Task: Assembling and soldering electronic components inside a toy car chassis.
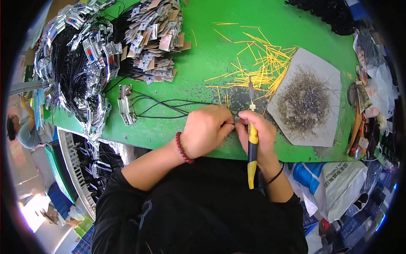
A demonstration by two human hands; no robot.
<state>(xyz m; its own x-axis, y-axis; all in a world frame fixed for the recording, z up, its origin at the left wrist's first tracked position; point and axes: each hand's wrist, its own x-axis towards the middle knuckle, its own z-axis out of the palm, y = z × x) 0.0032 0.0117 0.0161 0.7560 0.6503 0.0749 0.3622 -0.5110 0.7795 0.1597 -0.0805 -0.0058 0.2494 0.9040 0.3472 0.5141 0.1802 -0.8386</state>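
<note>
- Head view: we see the left hand (207,129) left of the grey board (296,136). Its fingers are curled in, and its thumb and pointing finger are pinched close. We think it has hold of the thin black wires (167,101), which go out of sight under it.
- We see the right hand (263,129) just left of the grey board too, nearly touching the left one. It is closed around a yellow and black tool (252,152), and its thumb and finger meet near the wire end. We can't tell if those tips pinch the wire too.
- The tool's thin tip points away from the body, left of the grey board, over some yellow sticks (266,63). Those sticks lie loose by the board's left edge.
- The wires lie left of the grey board, on the green table (203,55). At their far end, we see a silver metal piece (126,104).
- Farther left of the board, we see big bunches of metal pieces (91,55).
- We think the step now is small finger work at the wire ends. The next move calls for a firm pinch, slow fingers, and the tool's tip clear of skin.
</note>
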